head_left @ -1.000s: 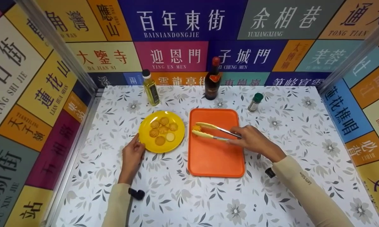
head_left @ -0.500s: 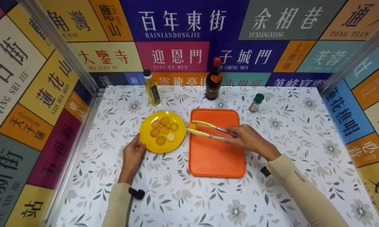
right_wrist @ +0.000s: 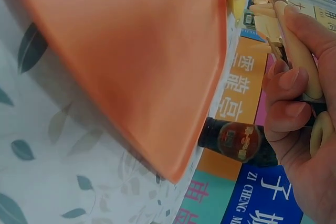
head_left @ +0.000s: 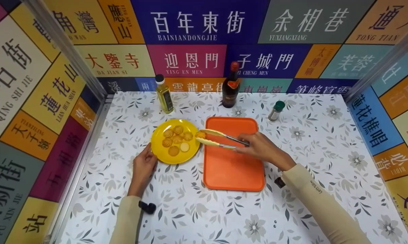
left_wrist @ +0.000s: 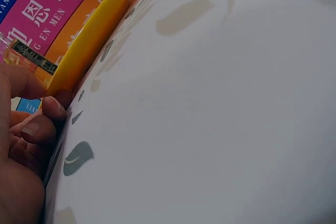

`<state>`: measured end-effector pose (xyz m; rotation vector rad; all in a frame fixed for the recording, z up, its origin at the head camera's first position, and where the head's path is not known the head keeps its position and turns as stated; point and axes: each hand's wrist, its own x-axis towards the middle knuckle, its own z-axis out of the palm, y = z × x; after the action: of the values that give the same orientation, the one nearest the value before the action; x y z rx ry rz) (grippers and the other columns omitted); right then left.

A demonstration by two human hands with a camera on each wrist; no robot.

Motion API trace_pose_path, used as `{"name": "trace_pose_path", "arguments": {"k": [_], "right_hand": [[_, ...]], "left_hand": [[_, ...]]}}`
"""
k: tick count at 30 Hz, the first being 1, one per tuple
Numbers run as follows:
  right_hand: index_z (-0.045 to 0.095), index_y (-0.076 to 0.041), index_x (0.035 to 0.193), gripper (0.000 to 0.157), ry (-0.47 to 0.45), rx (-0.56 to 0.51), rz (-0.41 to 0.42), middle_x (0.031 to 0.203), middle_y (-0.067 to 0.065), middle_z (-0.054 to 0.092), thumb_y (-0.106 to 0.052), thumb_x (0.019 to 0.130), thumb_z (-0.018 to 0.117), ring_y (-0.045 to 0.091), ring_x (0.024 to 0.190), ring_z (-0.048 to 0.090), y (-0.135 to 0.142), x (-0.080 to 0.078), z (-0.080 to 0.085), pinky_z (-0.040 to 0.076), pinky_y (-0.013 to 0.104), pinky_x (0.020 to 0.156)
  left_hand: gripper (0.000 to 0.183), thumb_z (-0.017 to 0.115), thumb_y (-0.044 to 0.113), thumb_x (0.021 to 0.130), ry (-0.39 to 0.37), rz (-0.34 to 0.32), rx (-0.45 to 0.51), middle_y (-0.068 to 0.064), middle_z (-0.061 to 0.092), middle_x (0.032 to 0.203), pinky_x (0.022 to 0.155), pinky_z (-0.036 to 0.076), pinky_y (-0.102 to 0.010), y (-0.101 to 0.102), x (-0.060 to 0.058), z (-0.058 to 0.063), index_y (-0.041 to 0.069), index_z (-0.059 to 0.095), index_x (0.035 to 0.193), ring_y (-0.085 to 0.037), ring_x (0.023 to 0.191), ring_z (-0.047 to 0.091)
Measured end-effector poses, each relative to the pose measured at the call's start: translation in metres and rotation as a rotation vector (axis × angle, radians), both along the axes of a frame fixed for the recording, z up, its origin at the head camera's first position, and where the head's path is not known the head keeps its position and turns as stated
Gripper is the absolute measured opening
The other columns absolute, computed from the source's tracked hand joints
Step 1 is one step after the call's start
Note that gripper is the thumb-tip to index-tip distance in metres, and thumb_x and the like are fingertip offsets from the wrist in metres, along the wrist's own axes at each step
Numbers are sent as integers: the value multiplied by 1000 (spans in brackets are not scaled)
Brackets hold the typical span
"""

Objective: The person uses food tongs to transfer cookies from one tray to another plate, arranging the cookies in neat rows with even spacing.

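At its left rim the yellow plate (head_left: 159,157) is held by my left hand (head_left: 143,167). In the left wrist view, curled fingers pinch the edge of the plate (left_wrist: 89,45). Several round biscuits (head_left: 173,151), some of them piped swirls, lie on it. My right hand (head_left: 259,146) grips cream-tipped metal tongs (head_left: 214,132) over the orange tray (head_left: 233,169). Between the tong tips is one golden biscuit (head_left: 200,135), just over the plate's right rim. The right wrist view shows fingers wrapped round the tongs (right_wrist: 299,59).
Behind the plate stands a bottle of yellow oil (head_left: 164,96). A dark bottle with a red cap (head_left: 230,89) is behind the tray, and a small green-capped jar (head_left: 276,112) to its right. Printed panels (head_left: 187,61) wall in the flowered tabletop (head_left: 176,210).
My right hand has moved left with the tongs, carrying the biscuit from over the tray to the plate's right rim. The left hand stays at the plate.
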<state>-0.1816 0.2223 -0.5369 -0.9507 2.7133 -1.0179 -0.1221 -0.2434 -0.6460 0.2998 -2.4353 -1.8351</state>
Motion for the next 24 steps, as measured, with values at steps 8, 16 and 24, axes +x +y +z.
{"name": "trace_pose_path", "arguments": {"k": [8, 16, 24], "right_hand": [[79, -10, 117, 34, -21, -6, 11, 93, 1, 75, -37, 97, 87, 12, 70, 58, -13, -3, 1, 47, 30, 63], [79, -14, 113, 33, -9, -22, 17, 87, -3, 72, -41, 97, 86, 11, 63, 53, -27, -4, -2, 41, 28, 57], [78, -13, 114, 32, -32, -6, 25, 86, -2, 72, -38, 97, 86, 12, 66, 56, -40, -3, -2, 44, 28, 58]], "left_hand": [[69, 65, 5, 102, 14, 1, 35, -15, 66, 83, 46, 45, -25, 0, 0, -1, 7, 45, 168, -17, 53, 54], [70, 65, 2, 101, 28, 8, 65, -14, 64, 83, 46, 42, -24, 1, -1, -1, 4, 45, 167, -17, 53, 52], [69, 65, 4, 102, 9, 20, 10, -13, 65, 83, 48, 44, -25, 1, -1, -1, 7, 46, 168, -19, 56, 54]]}}
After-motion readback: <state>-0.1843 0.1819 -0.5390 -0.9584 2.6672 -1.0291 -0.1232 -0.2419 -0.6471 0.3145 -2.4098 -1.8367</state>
